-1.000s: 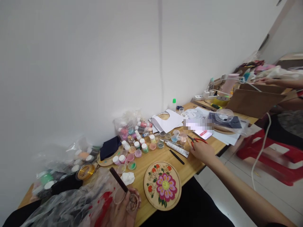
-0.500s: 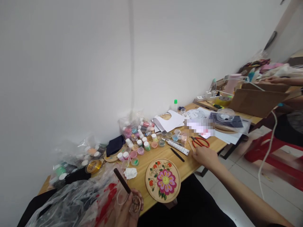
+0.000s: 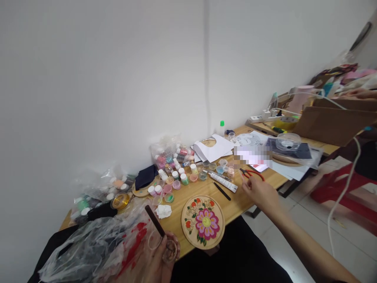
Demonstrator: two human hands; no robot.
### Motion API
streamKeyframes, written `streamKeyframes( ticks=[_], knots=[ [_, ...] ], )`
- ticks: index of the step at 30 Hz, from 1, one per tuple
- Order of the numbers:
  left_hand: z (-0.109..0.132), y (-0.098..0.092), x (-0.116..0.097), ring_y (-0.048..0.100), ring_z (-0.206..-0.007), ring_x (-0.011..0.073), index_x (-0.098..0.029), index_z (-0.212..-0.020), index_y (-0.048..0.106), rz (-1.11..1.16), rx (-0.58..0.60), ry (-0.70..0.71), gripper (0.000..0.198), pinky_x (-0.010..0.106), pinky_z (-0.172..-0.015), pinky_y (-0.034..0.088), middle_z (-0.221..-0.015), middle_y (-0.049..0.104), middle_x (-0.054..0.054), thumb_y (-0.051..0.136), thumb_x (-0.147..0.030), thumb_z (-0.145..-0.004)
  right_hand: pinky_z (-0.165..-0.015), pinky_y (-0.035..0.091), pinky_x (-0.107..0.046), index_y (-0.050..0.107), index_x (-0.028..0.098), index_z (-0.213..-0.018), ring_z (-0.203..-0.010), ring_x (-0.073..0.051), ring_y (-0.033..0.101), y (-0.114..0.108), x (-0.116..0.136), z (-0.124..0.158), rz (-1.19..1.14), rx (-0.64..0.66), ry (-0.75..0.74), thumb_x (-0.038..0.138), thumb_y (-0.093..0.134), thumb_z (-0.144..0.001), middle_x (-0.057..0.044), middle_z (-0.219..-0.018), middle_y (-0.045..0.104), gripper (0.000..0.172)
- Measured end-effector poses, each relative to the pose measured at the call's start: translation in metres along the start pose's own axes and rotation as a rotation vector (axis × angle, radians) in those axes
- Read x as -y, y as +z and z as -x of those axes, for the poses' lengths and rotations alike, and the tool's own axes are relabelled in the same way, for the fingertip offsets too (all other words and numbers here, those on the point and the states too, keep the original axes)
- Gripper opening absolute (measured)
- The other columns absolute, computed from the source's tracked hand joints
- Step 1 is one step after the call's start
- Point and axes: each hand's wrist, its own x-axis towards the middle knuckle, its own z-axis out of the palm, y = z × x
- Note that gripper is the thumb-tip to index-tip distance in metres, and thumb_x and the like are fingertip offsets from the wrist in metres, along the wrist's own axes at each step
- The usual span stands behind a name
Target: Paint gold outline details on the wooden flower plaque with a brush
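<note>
My left hand (image 3: 165,255), low in the view, is closed around a small clear cup (image 3: 170,253). A dark brown stick (image 3: 154,220) rises tilted from the same fingers, and a round clear rim, perhaps a lid, shows beside it. My right hand (image 3: 260,192) hovers over the table's right front edge, fingers curled together near the red-handled pliers (image 3: 255,173). What its fingertips pinch, if anything, is too small to tell. Between the hands lies a round wooden board (image 3: 190,236) with a painted pink flower, overhanging the table edge. Black tweezers (image 3: 222,191) and a white tube (image 3: 224,182) lie beyond it.
Several small jars and paint cups (image 3: 176,184) stand mid-table. A crumpled tissue (image 3: 163,211) lies near the left hand. Plastic bags (image 3: 88,243) crowd the left. Papers (image 3: 213,149), a phone (image 3: 259,167) and a cardboard box (image 3: 332,122) are rightward; another person's hand shows beyond.
The head view has shifted slightly, so the background moves rightward. My right hand has moved a little right, with its fingers drawn in closer. My left hand keeps its hold.
</note>
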Motion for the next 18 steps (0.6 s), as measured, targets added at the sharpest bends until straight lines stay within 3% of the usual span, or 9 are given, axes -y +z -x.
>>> streamKeyframes(
  ticks=[4, 6, 8, 12, 15, 18],
  knots=[
    [-0.001, 0.005, -0.008, 0.060, -0.066, 0.0121, -0.016, -0.075, 0.070, 0.057, 0.025, -0.023, 0.042, 0.023, -0.058, 0.047, -0.071, 0.066, 0.002, 0.091, -0.043, -0.050, -0.062, 0.045, -0.029, 0.066, 0.020, -0.093, -0.081, -0.023, 0.071, -0.009, 0.002, -0.003, -0.196, -0.257, -0.027, 0.042, 0.045, -0.091, -0.009, -0.090, 0.076, 0.031],
    [-0.003, 0.008, -0.015, 0.060, -0.066, 0.0116, -0.014, -0.075, 0.071, 0.073, 0.012, -0.029, 0.044, 0.023, -0.060, 0.049, -0.070, 0.066, 0.002, 0.092, -0.041, -0.048, -0.060, 0.046, -0.028, 0.068, 0.019, -0.087, -0.072, -0.021, 0.070, -0.011, 0.004, -0.005, -0.362, -0.427, -0.125, 0.045, 0.051, -0.088, -0.007, -0.081, 0.075, 0.031],
    [-0.008, 0.013, -0.022, 0.061, -0.069, 0.0116, -0.013, -0.078, 0.071, 0.068, 0.011, -0.019, 0.043, 0.023, -0.062, 0.050, -0.074, 0.067, 0.002, 0.091, -0.041, -0.051, -0.058, 0.048, -0.028, 0.069, 0.019, -0.084, -0.062, -0.017, 0.066, -0.013, 0.009, -0.008, -0.522, -0.508, -0.257, 0.053, 0.053, -0.087, -0.006, -0.071, 0.072, 0.038],
    [-0.020, 0.027, -0.031, 0.061, -0.068, 0.0114, -0.013, -0.077, 0.071, 0.050, 0.006, -0.022, 0.042, 0.023, -0.060, 0.050, -0.073, 0.066, 0.002, 0.091, -0.040, -0.052, -0.050, 0.048, -0.026, 0.071, 0.020, -0.082, -0.052, -0.014, 0.061, -0.014, 0.022, -0.015, -0.804, -0.480, -0.403, 0.062, 0.061, -0.081, -0.002, -0.062, 0.068, 0.043],
    [-0.031, 0.035, -0.031, 0.060, -0.066, 0.0110, -0.012, -0.072, 0.069, 0.063, -0.044, -0.041, 0.046, 0.023, -0.060, 0.050, -0.072, 0.065, 0.002, 0.092, -0.041, -0.045, -0.046, 0.046, -0.024, 0.071, 0.020, -0.085, -0.051, -0.012, 0.059, -0.014, 0.030, -0.020, -0.933, -0.470, -0.397, 0.056, 0.068, -0.079, 0.000, -0.061, 0.066, 0.036],
    [-0.042, 0.038, -0.028, 0.060, -0.067, 0.0103, -0.014, -0.076, 0.069, 0.053, -0.015, -0.024, 0.042, 0.021, -0.060, 0.049, -0.074, 0.064, 0.001, 0.090, -0.043, -0.052, -0.046, 0.047, -0.023, 0.071, 0.020, -0.086, -0.052, -0.011, 0.058, -0.016, 0.033, -0.023, -0.996, -0.490, -0.387, 0.046, 0.073, -0.078, 0.000, -0.066, 0.068, 0.027]
  ],
)
